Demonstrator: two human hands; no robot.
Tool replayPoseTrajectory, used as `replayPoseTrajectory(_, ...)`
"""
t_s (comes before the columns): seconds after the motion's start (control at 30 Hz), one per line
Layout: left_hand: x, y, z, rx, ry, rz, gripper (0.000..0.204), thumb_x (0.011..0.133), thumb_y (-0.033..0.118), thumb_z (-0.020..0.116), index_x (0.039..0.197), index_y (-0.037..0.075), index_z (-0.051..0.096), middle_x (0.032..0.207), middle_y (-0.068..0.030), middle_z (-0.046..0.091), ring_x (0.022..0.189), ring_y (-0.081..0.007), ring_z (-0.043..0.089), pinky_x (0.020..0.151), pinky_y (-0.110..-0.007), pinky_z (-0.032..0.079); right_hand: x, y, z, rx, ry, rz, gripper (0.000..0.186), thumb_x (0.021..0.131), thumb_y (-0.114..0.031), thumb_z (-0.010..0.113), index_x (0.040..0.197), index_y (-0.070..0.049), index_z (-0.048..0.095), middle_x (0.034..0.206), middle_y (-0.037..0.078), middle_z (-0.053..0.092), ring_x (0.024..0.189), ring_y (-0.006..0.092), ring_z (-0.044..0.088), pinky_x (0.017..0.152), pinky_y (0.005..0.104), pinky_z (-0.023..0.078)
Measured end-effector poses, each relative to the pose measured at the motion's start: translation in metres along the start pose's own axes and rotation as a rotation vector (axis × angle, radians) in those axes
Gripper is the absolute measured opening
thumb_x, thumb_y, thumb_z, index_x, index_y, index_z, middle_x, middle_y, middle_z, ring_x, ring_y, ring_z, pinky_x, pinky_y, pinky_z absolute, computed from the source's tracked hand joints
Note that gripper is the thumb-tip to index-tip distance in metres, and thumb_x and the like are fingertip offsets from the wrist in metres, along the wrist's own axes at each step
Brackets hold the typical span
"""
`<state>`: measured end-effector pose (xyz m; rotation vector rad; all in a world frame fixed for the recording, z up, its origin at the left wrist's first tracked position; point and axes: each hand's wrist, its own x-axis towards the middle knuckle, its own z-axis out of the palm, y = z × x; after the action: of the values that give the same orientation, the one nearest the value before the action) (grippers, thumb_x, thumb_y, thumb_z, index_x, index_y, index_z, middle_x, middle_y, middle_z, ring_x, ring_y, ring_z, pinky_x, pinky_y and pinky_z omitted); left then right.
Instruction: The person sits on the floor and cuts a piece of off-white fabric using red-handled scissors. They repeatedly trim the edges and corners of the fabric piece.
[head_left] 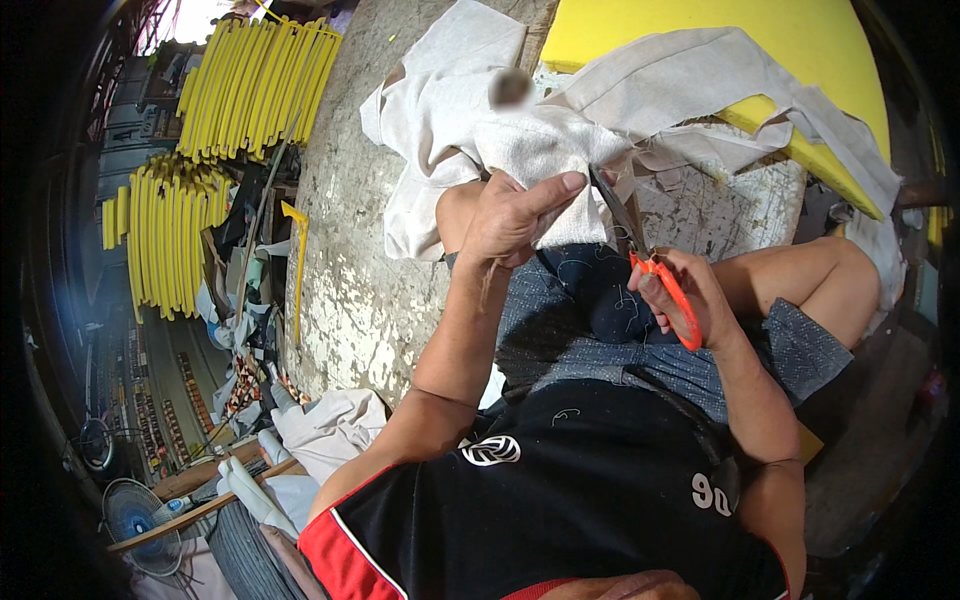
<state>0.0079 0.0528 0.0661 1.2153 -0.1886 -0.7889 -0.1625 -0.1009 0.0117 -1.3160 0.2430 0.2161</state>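
Observation:
My left hand (515, 215) is closed on a white cloth (440, 110), its thumb pressed along the fabric near the edge. The cloth lies bunched over my crossed legs and the worn board, with loose threads hanging from its edge. In my right hand (695, 290) is a pair of scissors (672, 295) with orange handles, fingers around the loops. The dark blades point up and left, their tips at the cloth beside my left thumb. How far the blades are apart is hard to make out. A long pale cloth strip (690, 70) trails off to the right.
Under the cloth is a board with peeling paint (350, 270). A large yellow panel (800, 40) lies at the far right. Stacks of yellow slats (255, 90) stand at the left, near a yellow-handled tool (298, 225). A fan (140, 525) sits at the lower left.

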Motion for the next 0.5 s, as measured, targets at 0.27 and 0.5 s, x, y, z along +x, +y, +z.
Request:
replayPoseTrajectory(0.27,0.004,-0.001,-0.014,0.096,-0.021,-0.027,0.051,0.081,0.000,0.070,0.126,-0.011,0.049,0.111,-0.0192,0.064,0.100,-0.0234,0.063,0.086,-0.032,0.049,0.000,0.000,0.000,-0.035,0.035,0.006,0.051,0.087,-0.052,0.068,0.090,-0.002,0.060,0.055,-0.004,0.047,0.044,0.0034,0.045,0.040,0.0204,0.036)
replayPoseTrajectory(0.5,0.004,0.000,-0.008,0.128,0.024,0.085,0.036,0.086,-0.001,0.066,0.119,-0.012,0.055,0.099,-0.0147,0.070,0.086,-0.0143,0.066,0.071,-0.021,0.052,-0.004,-0.007,0.002,-0.044,0.036,0.025,0.051,0.089,-0.053,0.065,0.084,-0.003,0.059,0.055,-0.004,0.046,0.044,0.0027,0.045,0.040,0.0200,0.035)
